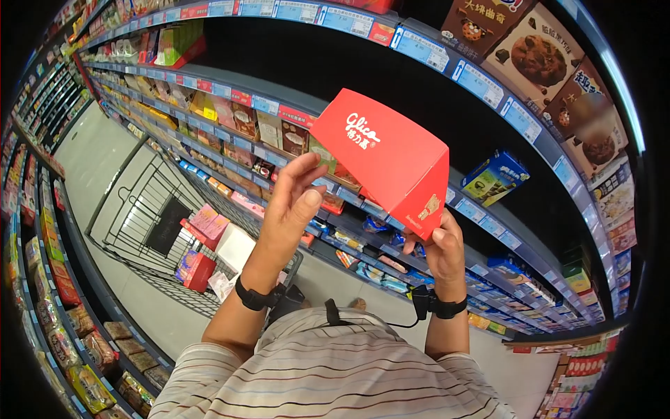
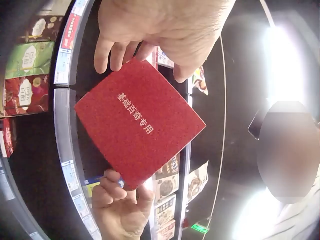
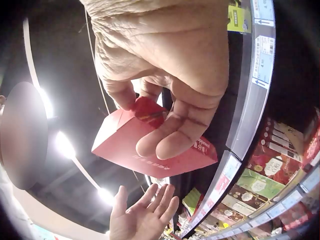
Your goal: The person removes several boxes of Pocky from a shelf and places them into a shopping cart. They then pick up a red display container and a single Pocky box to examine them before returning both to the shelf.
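Note:
A red cardboard Glico box (image 1: 384, 143) with slanted sides is held up in front of the dark shelf. My right hand (image 1: 445, 248) pinches its lower right corner between thumb and fingers. In the right wrist view, the right hand's fingers (image 3: 172, 137) curl over the box's edge. My left hand (image 1: 296, 199) is raised beside the box's left end, fingers loosely bent and holding nothing. The left wrist view has the left hand (image 2: 160, 30) just above a square red face of the box (image 2: 140, 125) with white lettering.
Behind the box run curved shelves with blue price tags (image 1: 342, 21). A blue and green biscuit pack (image 1: 495, 178) stands on one shelf, large cookie boxes (image 1: 537, 56) above it. At left is a wire shopping cart (image 1: 139, 230) with several packages, including a red box (image 1: 195, 271).

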